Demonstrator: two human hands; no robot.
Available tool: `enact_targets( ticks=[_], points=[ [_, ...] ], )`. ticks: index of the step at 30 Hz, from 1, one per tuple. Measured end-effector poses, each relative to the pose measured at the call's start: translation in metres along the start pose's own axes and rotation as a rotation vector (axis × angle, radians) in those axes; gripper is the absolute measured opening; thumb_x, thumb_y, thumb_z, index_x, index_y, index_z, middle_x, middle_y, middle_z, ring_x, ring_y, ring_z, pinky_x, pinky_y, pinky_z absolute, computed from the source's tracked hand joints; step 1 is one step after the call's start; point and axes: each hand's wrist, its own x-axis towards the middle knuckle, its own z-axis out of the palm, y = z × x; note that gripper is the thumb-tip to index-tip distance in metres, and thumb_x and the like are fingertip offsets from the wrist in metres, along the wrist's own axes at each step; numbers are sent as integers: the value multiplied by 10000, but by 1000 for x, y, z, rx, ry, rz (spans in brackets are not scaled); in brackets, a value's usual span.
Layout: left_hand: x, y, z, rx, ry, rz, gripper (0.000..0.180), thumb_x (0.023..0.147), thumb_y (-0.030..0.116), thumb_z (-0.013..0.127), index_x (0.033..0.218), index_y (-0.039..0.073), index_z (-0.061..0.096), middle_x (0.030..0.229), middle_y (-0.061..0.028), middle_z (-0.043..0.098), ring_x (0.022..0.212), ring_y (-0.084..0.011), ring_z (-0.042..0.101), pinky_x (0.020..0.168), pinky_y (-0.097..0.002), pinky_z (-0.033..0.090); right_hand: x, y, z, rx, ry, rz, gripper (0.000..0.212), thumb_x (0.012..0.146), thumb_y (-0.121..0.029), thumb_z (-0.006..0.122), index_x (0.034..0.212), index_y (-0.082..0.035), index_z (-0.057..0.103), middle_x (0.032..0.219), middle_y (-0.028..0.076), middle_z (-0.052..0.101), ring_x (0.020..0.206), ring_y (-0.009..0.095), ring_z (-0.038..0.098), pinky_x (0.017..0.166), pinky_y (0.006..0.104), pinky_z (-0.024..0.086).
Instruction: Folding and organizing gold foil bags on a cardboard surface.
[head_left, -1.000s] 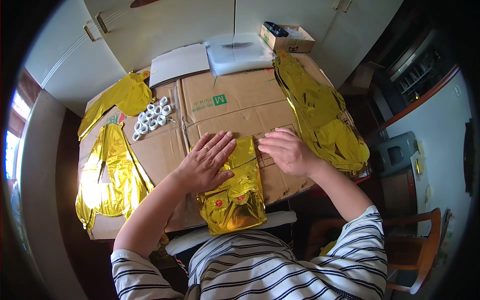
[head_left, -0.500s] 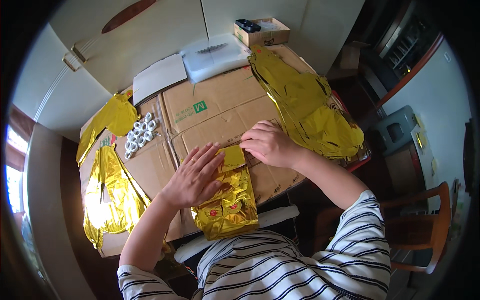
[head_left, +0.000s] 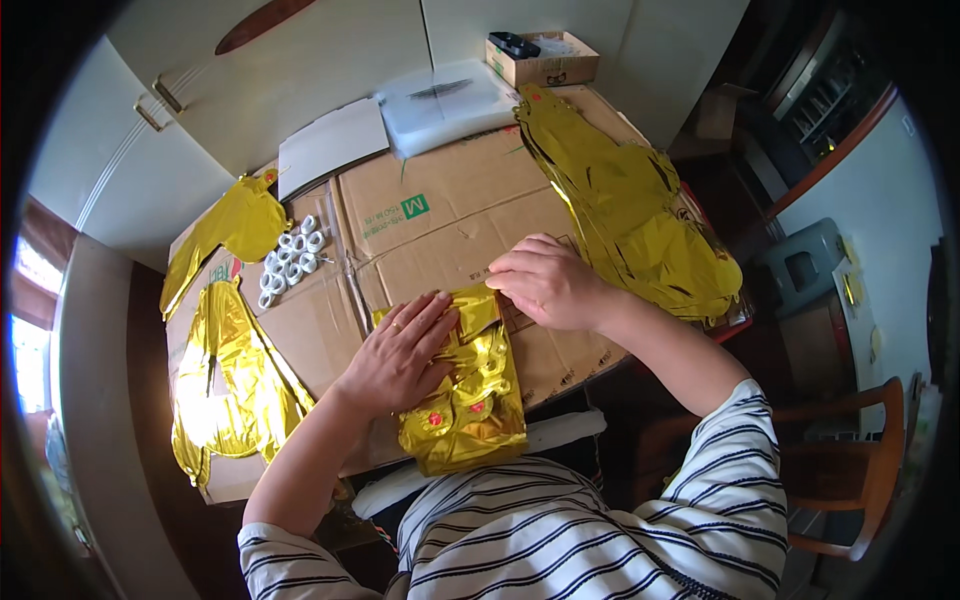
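Observation:
A folded gold foil balloon (head_left: 480,385) with red spots lies at the near edge of the table, its lower end hanging toward my striped shirt. My left hand (head_left: 400,350) rests flat across its upper left part, fingers stretched out and covering some of the foil. At the balloon's top right corner my right hand (head_left: 550,285) is closed, thumb and fingertips pinching the foil edge. The fingertips partly hide that corner. Right of my right hand lies a stack of flat gold foil balloons (head_left: 635,215).
Brown cardboard (head_left: 450,225) covers the table. On the left are more gold foil balloons (head_left: 235,375) and several small white ribbon rolls (head_left: 292,262). A clear plastic stack (head_left: 440,110), a white sheet (head_left: 330,145) and an open box (head_left: 545,65) line the back. A wooden chair (head_left: 870,480) stands right.
My left hand has slid slightly down over the foil, its fingers closer together. The top flap of the balloon looks more creased. My right hand keeps its pinch at the corner.

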Motion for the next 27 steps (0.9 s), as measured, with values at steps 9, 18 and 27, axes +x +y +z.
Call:
enact_targets(
  ticks=[9, 18, 27],
  points=[
    [36, 2, 25, -47, 235, -161, 601, 914, 208, 690, 1439, -13, 499, 1484, -267, 486, 1379, -442, 467, 1161, -521, 373, 24, 19, 4, -46, -128, -54, 175, 851, -136, 732, 1006, -57, 751, 1122, 86, 724, 1122, 262, 641, 1044, 445, 449],
    [-10, -10, -12, 17, 333, -279, 582, 816, 221, 797, 1310, -3, 588, 1301, -198, 628, 1248, -402, 570, 1103, -507, 438, 22, 8, 2, -36, -77, -65, 209, 838, -158, 750, 1030, -76, 749, 1202, 101, 691, 1167, 283, 615, 1113, 485, 404],
    [-19, -19, -9, -27, 255, -259, 605, 811, 269, 803, 1323, 25, 592, 1336, -166, 604, 1282, -368, 553, 1142, -489, 398, 26, -24, 21, -131, -239, -42, 492, 862, -270, 776, 1285, -53, 652, 1390, 131, 601, 1303, 322, 528, 1115, 474, 415]
  ],
)
